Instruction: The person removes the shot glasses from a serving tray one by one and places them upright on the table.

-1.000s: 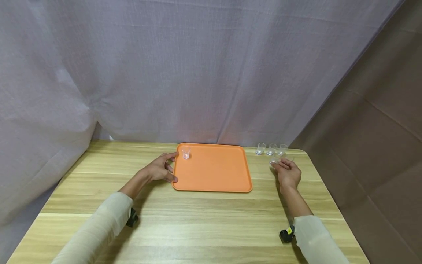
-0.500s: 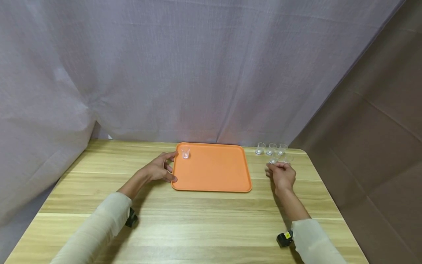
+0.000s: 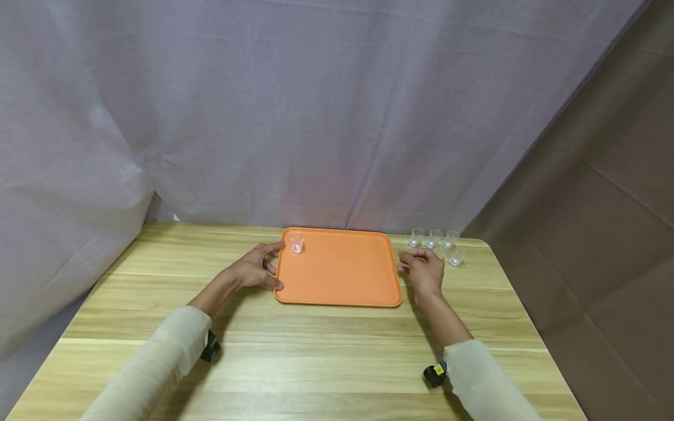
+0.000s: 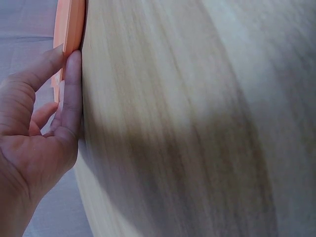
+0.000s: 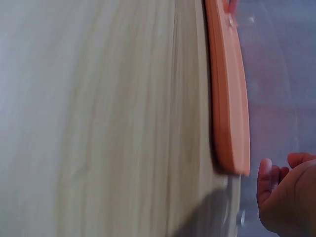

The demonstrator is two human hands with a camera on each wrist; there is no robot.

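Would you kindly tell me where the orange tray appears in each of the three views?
Head: orange tray lies centre, between both hands.
Left wrist: its edge shows top left, the left hand touching it.
Right wrist: its rim runs down the right side.
Shared landmark: the wooden table.

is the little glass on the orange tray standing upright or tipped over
Upright. In the head view the small clear glass stands on its base in the far left corner of the orange tray, mouth up.

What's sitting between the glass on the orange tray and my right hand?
Only bare tray floor: the head view shows nothing between the small glass in the orange tray's far-left corner and the right hand at its right rim.
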